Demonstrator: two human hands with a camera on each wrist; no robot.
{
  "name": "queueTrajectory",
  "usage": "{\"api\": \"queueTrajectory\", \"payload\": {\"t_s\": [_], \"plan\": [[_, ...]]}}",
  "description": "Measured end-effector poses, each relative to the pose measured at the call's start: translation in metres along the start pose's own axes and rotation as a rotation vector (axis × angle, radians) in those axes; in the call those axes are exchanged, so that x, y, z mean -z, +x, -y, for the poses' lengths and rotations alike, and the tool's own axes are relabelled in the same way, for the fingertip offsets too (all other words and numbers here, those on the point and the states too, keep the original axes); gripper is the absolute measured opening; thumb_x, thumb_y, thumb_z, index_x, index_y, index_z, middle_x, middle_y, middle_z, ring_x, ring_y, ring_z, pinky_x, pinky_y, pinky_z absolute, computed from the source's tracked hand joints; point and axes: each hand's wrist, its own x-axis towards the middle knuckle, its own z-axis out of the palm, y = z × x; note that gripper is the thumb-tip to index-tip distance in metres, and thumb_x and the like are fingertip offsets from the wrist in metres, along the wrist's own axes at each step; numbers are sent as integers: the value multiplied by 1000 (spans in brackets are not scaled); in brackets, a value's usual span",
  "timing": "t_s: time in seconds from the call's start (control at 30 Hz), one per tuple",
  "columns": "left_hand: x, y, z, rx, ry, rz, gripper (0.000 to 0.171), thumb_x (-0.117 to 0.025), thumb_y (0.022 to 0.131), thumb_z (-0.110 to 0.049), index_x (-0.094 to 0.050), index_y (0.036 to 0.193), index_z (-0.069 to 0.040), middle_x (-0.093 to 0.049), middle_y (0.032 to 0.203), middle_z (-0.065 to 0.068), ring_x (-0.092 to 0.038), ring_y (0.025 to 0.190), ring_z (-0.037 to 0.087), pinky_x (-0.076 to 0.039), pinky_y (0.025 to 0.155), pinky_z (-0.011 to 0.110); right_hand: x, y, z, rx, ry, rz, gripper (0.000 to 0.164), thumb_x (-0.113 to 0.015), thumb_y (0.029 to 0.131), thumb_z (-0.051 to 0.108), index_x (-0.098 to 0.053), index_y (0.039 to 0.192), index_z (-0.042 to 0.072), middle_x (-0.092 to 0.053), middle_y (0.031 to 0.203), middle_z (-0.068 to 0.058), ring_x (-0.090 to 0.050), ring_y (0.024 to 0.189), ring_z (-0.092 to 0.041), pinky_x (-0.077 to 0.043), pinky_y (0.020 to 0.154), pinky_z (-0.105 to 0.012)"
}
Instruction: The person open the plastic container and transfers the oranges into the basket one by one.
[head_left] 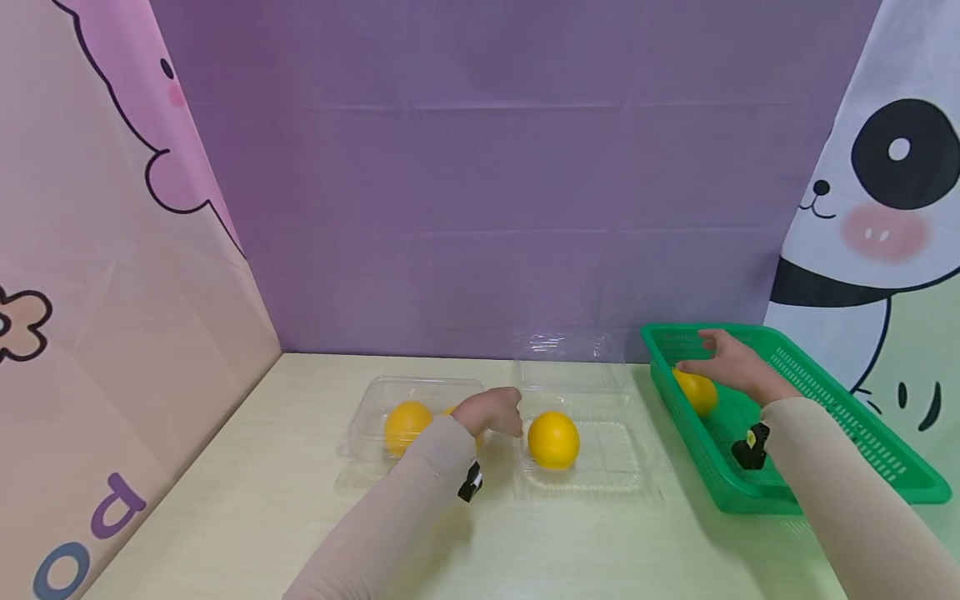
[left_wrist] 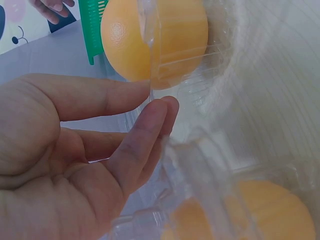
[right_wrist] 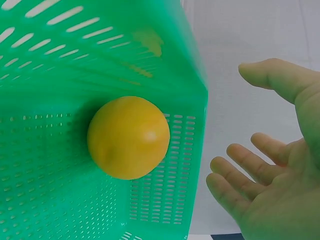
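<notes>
My left hand (head_left: 491, 411) is at the left edge of an open clear plastic clamshell container (head_left: 600, 467), its thumb and fingertips pinching the rim in the left wrist view. One orange (head_left: 553, 440) sits in the left part of that container. My right hand (head_left: 731, 367) reaches over the green basket (head_left: 757, 503) with thumb and fingers spread, nothing between them. Inside the basket, below that hand, lies another orange (right_wrist: 129, 137) near the end wall.
Left of the left hand stands a closed clear container (head_left: 427, 385) with oranges (head_left: 407, 428) inside, partly hidden by the forearm. The open container's raised lid (head_left: 570, 375) leans toward the purple backdrop (head_left: 450, 250). Printed cloth hangs on both sides.
</notes>
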Motion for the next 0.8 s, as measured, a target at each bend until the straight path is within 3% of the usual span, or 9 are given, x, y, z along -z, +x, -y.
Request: {"api": "queueTrajectory", "payload": {"t_s": [0.8], "plan": [[0,2,0,14,-4,10,65,-68,91,-9,-42,149,1,-48,148,15,-45,136,33,-38,112,47,-11,1,25,73,-6,-8,86,-64,99,35,-15,155,-8,-23,154,-37,-30,136,-54,-34,104,-68]]}}
